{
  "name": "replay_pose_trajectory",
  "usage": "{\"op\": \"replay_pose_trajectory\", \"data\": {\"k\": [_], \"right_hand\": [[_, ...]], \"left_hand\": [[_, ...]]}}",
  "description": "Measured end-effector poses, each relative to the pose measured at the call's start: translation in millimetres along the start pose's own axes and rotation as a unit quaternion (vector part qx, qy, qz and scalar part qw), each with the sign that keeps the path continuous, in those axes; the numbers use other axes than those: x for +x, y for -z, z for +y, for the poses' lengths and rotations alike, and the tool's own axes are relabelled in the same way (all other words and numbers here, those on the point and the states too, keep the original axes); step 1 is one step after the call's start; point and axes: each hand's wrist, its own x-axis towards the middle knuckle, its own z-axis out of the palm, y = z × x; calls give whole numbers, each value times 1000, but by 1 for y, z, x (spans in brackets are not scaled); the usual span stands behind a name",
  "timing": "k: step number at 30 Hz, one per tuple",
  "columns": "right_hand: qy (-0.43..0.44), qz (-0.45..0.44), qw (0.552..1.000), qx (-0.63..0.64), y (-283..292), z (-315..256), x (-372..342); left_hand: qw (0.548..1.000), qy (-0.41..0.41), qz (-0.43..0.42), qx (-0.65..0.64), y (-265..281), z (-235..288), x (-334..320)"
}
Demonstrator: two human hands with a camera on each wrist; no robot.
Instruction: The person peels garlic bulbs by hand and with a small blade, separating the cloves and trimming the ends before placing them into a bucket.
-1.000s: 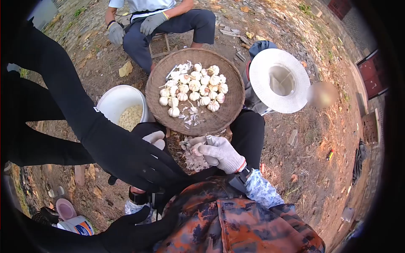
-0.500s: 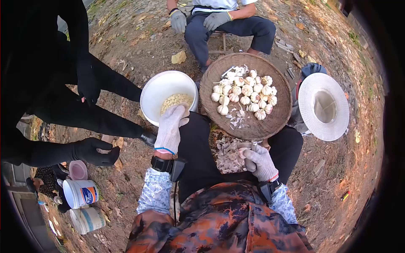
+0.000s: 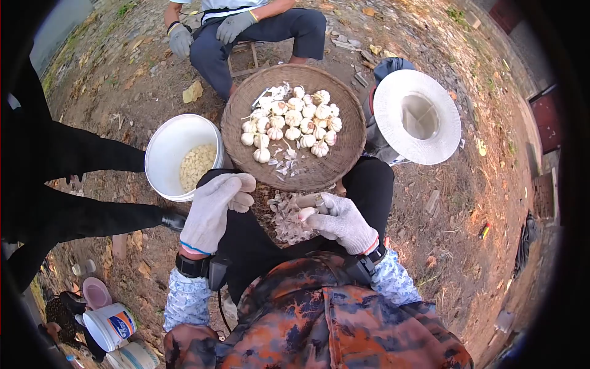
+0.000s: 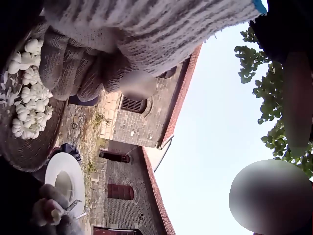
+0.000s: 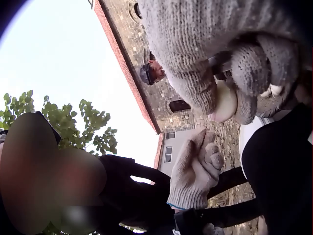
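The right hand (image 3: 345, 224), in a whitish knit glove, pinches a garlic clove (image 3: 306, 213) between thumb and fingers above a heap of skins (image 3: 287, 222). That clove (image 5: 226, 101) looks pale and smooth in the right wrist view; a dark, hard piece shows among the same fingers. My gloved left hand (image 3: 215, 212) hovers over the left thigh near the white bucket (image 3: 161, 157), fingers loosely bent, nothing visible in them. Peeled cloves (image 3: 198, 166) lie inside the bucket. Whole garlic bulbs (image 3: 292, 120) and loose skins fill part of the round woven basket (image 3: 345, 144).
Beyond the basket sits a person with grey gloves (image 3: 236, 27). A white hat (image 3: 453, 117) is right of the basket. Someone in black trousers (image 3: 104, 206) stands on the left, a shoe close to my left hand. More buckets (image 3: 110, 326) stand at lower left.
My left hand has drawn back from over the bucket's opening toward my lap. The right hand still holds a clove. The standing person's dark arms no longer reach across the view.
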Motion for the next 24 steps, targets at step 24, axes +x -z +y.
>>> {"op": "replay_pose_trajectory", "data": {"k": [24], "right_hand": [[-9,287,949,132,99,52,-131]], "left_hand": [[981,-31,-183,51,40,96,146]]}}
